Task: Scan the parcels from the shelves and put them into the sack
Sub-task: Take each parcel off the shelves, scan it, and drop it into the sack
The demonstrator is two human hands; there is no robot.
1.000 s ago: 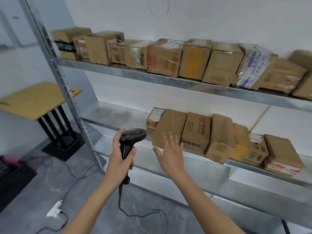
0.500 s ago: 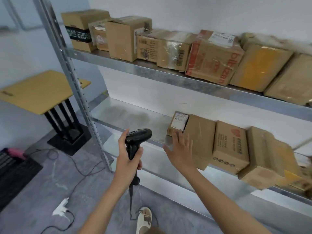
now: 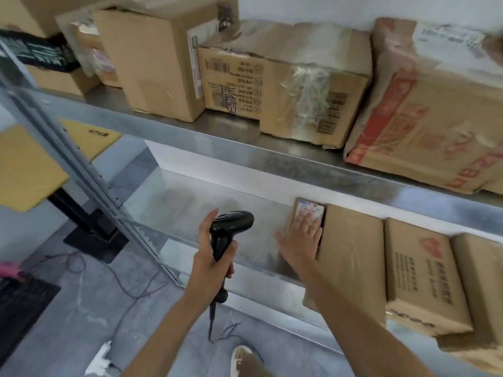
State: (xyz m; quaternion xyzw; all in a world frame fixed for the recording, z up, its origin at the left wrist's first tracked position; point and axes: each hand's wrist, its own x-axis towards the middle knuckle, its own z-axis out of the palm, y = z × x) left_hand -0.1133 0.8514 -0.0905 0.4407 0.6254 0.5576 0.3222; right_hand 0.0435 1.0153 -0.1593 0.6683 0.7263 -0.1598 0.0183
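small labelled parcel (image 3: 309, 213) at the left end of the lower shelf (image 3: 206, 213) now has the right hand (image 3: 299, 238) on it, grip spread flat, having closed in, while left hand (image 3: 211, 257) stays clamped round the scanner (image 3: 228, 227), so pickup looks next.

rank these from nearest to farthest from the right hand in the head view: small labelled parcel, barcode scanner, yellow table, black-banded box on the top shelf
1. small labelled parcel: lower shelf, under the right hand's fingers.
2. barcode scanner: just left, held in the left hand.
3. yellow table: far left, beyond the shelf post.
4. black-banded box: top shelf, upper-left corner, about as far as the table; too close to call.
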